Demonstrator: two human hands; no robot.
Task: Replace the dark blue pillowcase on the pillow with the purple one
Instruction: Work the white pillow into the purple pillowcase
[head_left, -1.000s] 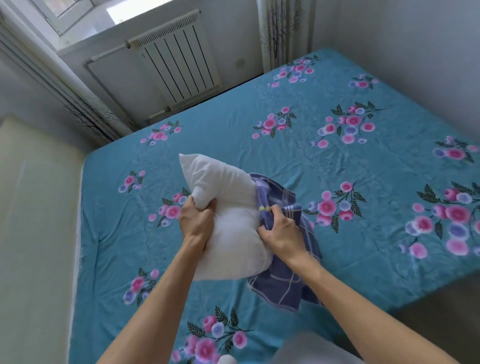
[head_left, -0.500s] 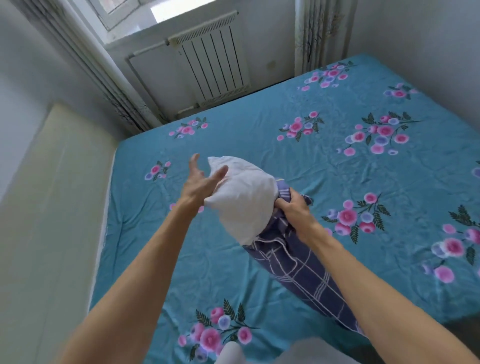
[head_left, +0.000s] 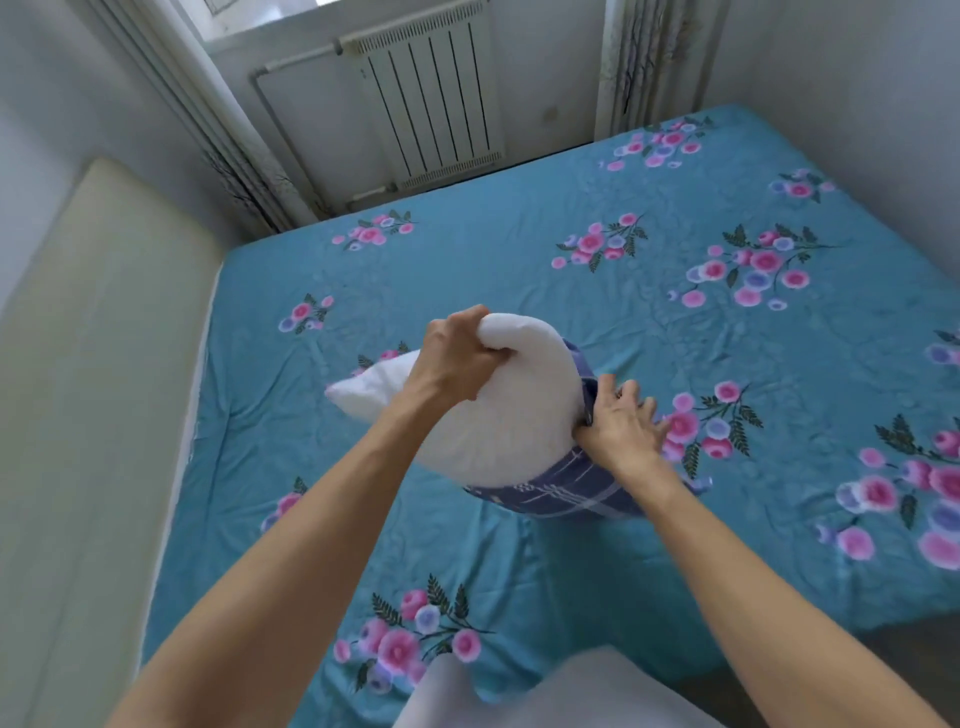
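A bare white pillow (head_left: 514, 415) is held above the bed, most of it out of the dark blue checked pillowcase (head_left: 566, 483), which still covers its lower right end. My left hand (head_left: 457, 353) grips the pillow's top edge, fingers dug into the stuffing. My right hand (head_left: 621, 421) holds the pillowcase's open edge at the pillow's right side, thumb tucked in, fingers spread over the cloth. No purple pillowcase is in view.
The bed (head_left: 519, 270) wears a teal sheet with pink flowers. A pale headboard (head_left: 93, 415) runs along the left. A radiator (head_left: 431, 98) and curtains stand at the far wall. Something white (head_left: 545, 696) lies at the bottom edge.
My left hand, open half a second ago, now grips the pillow's top. More white pillow has come out of the dark blue case, which has slid down to the right.
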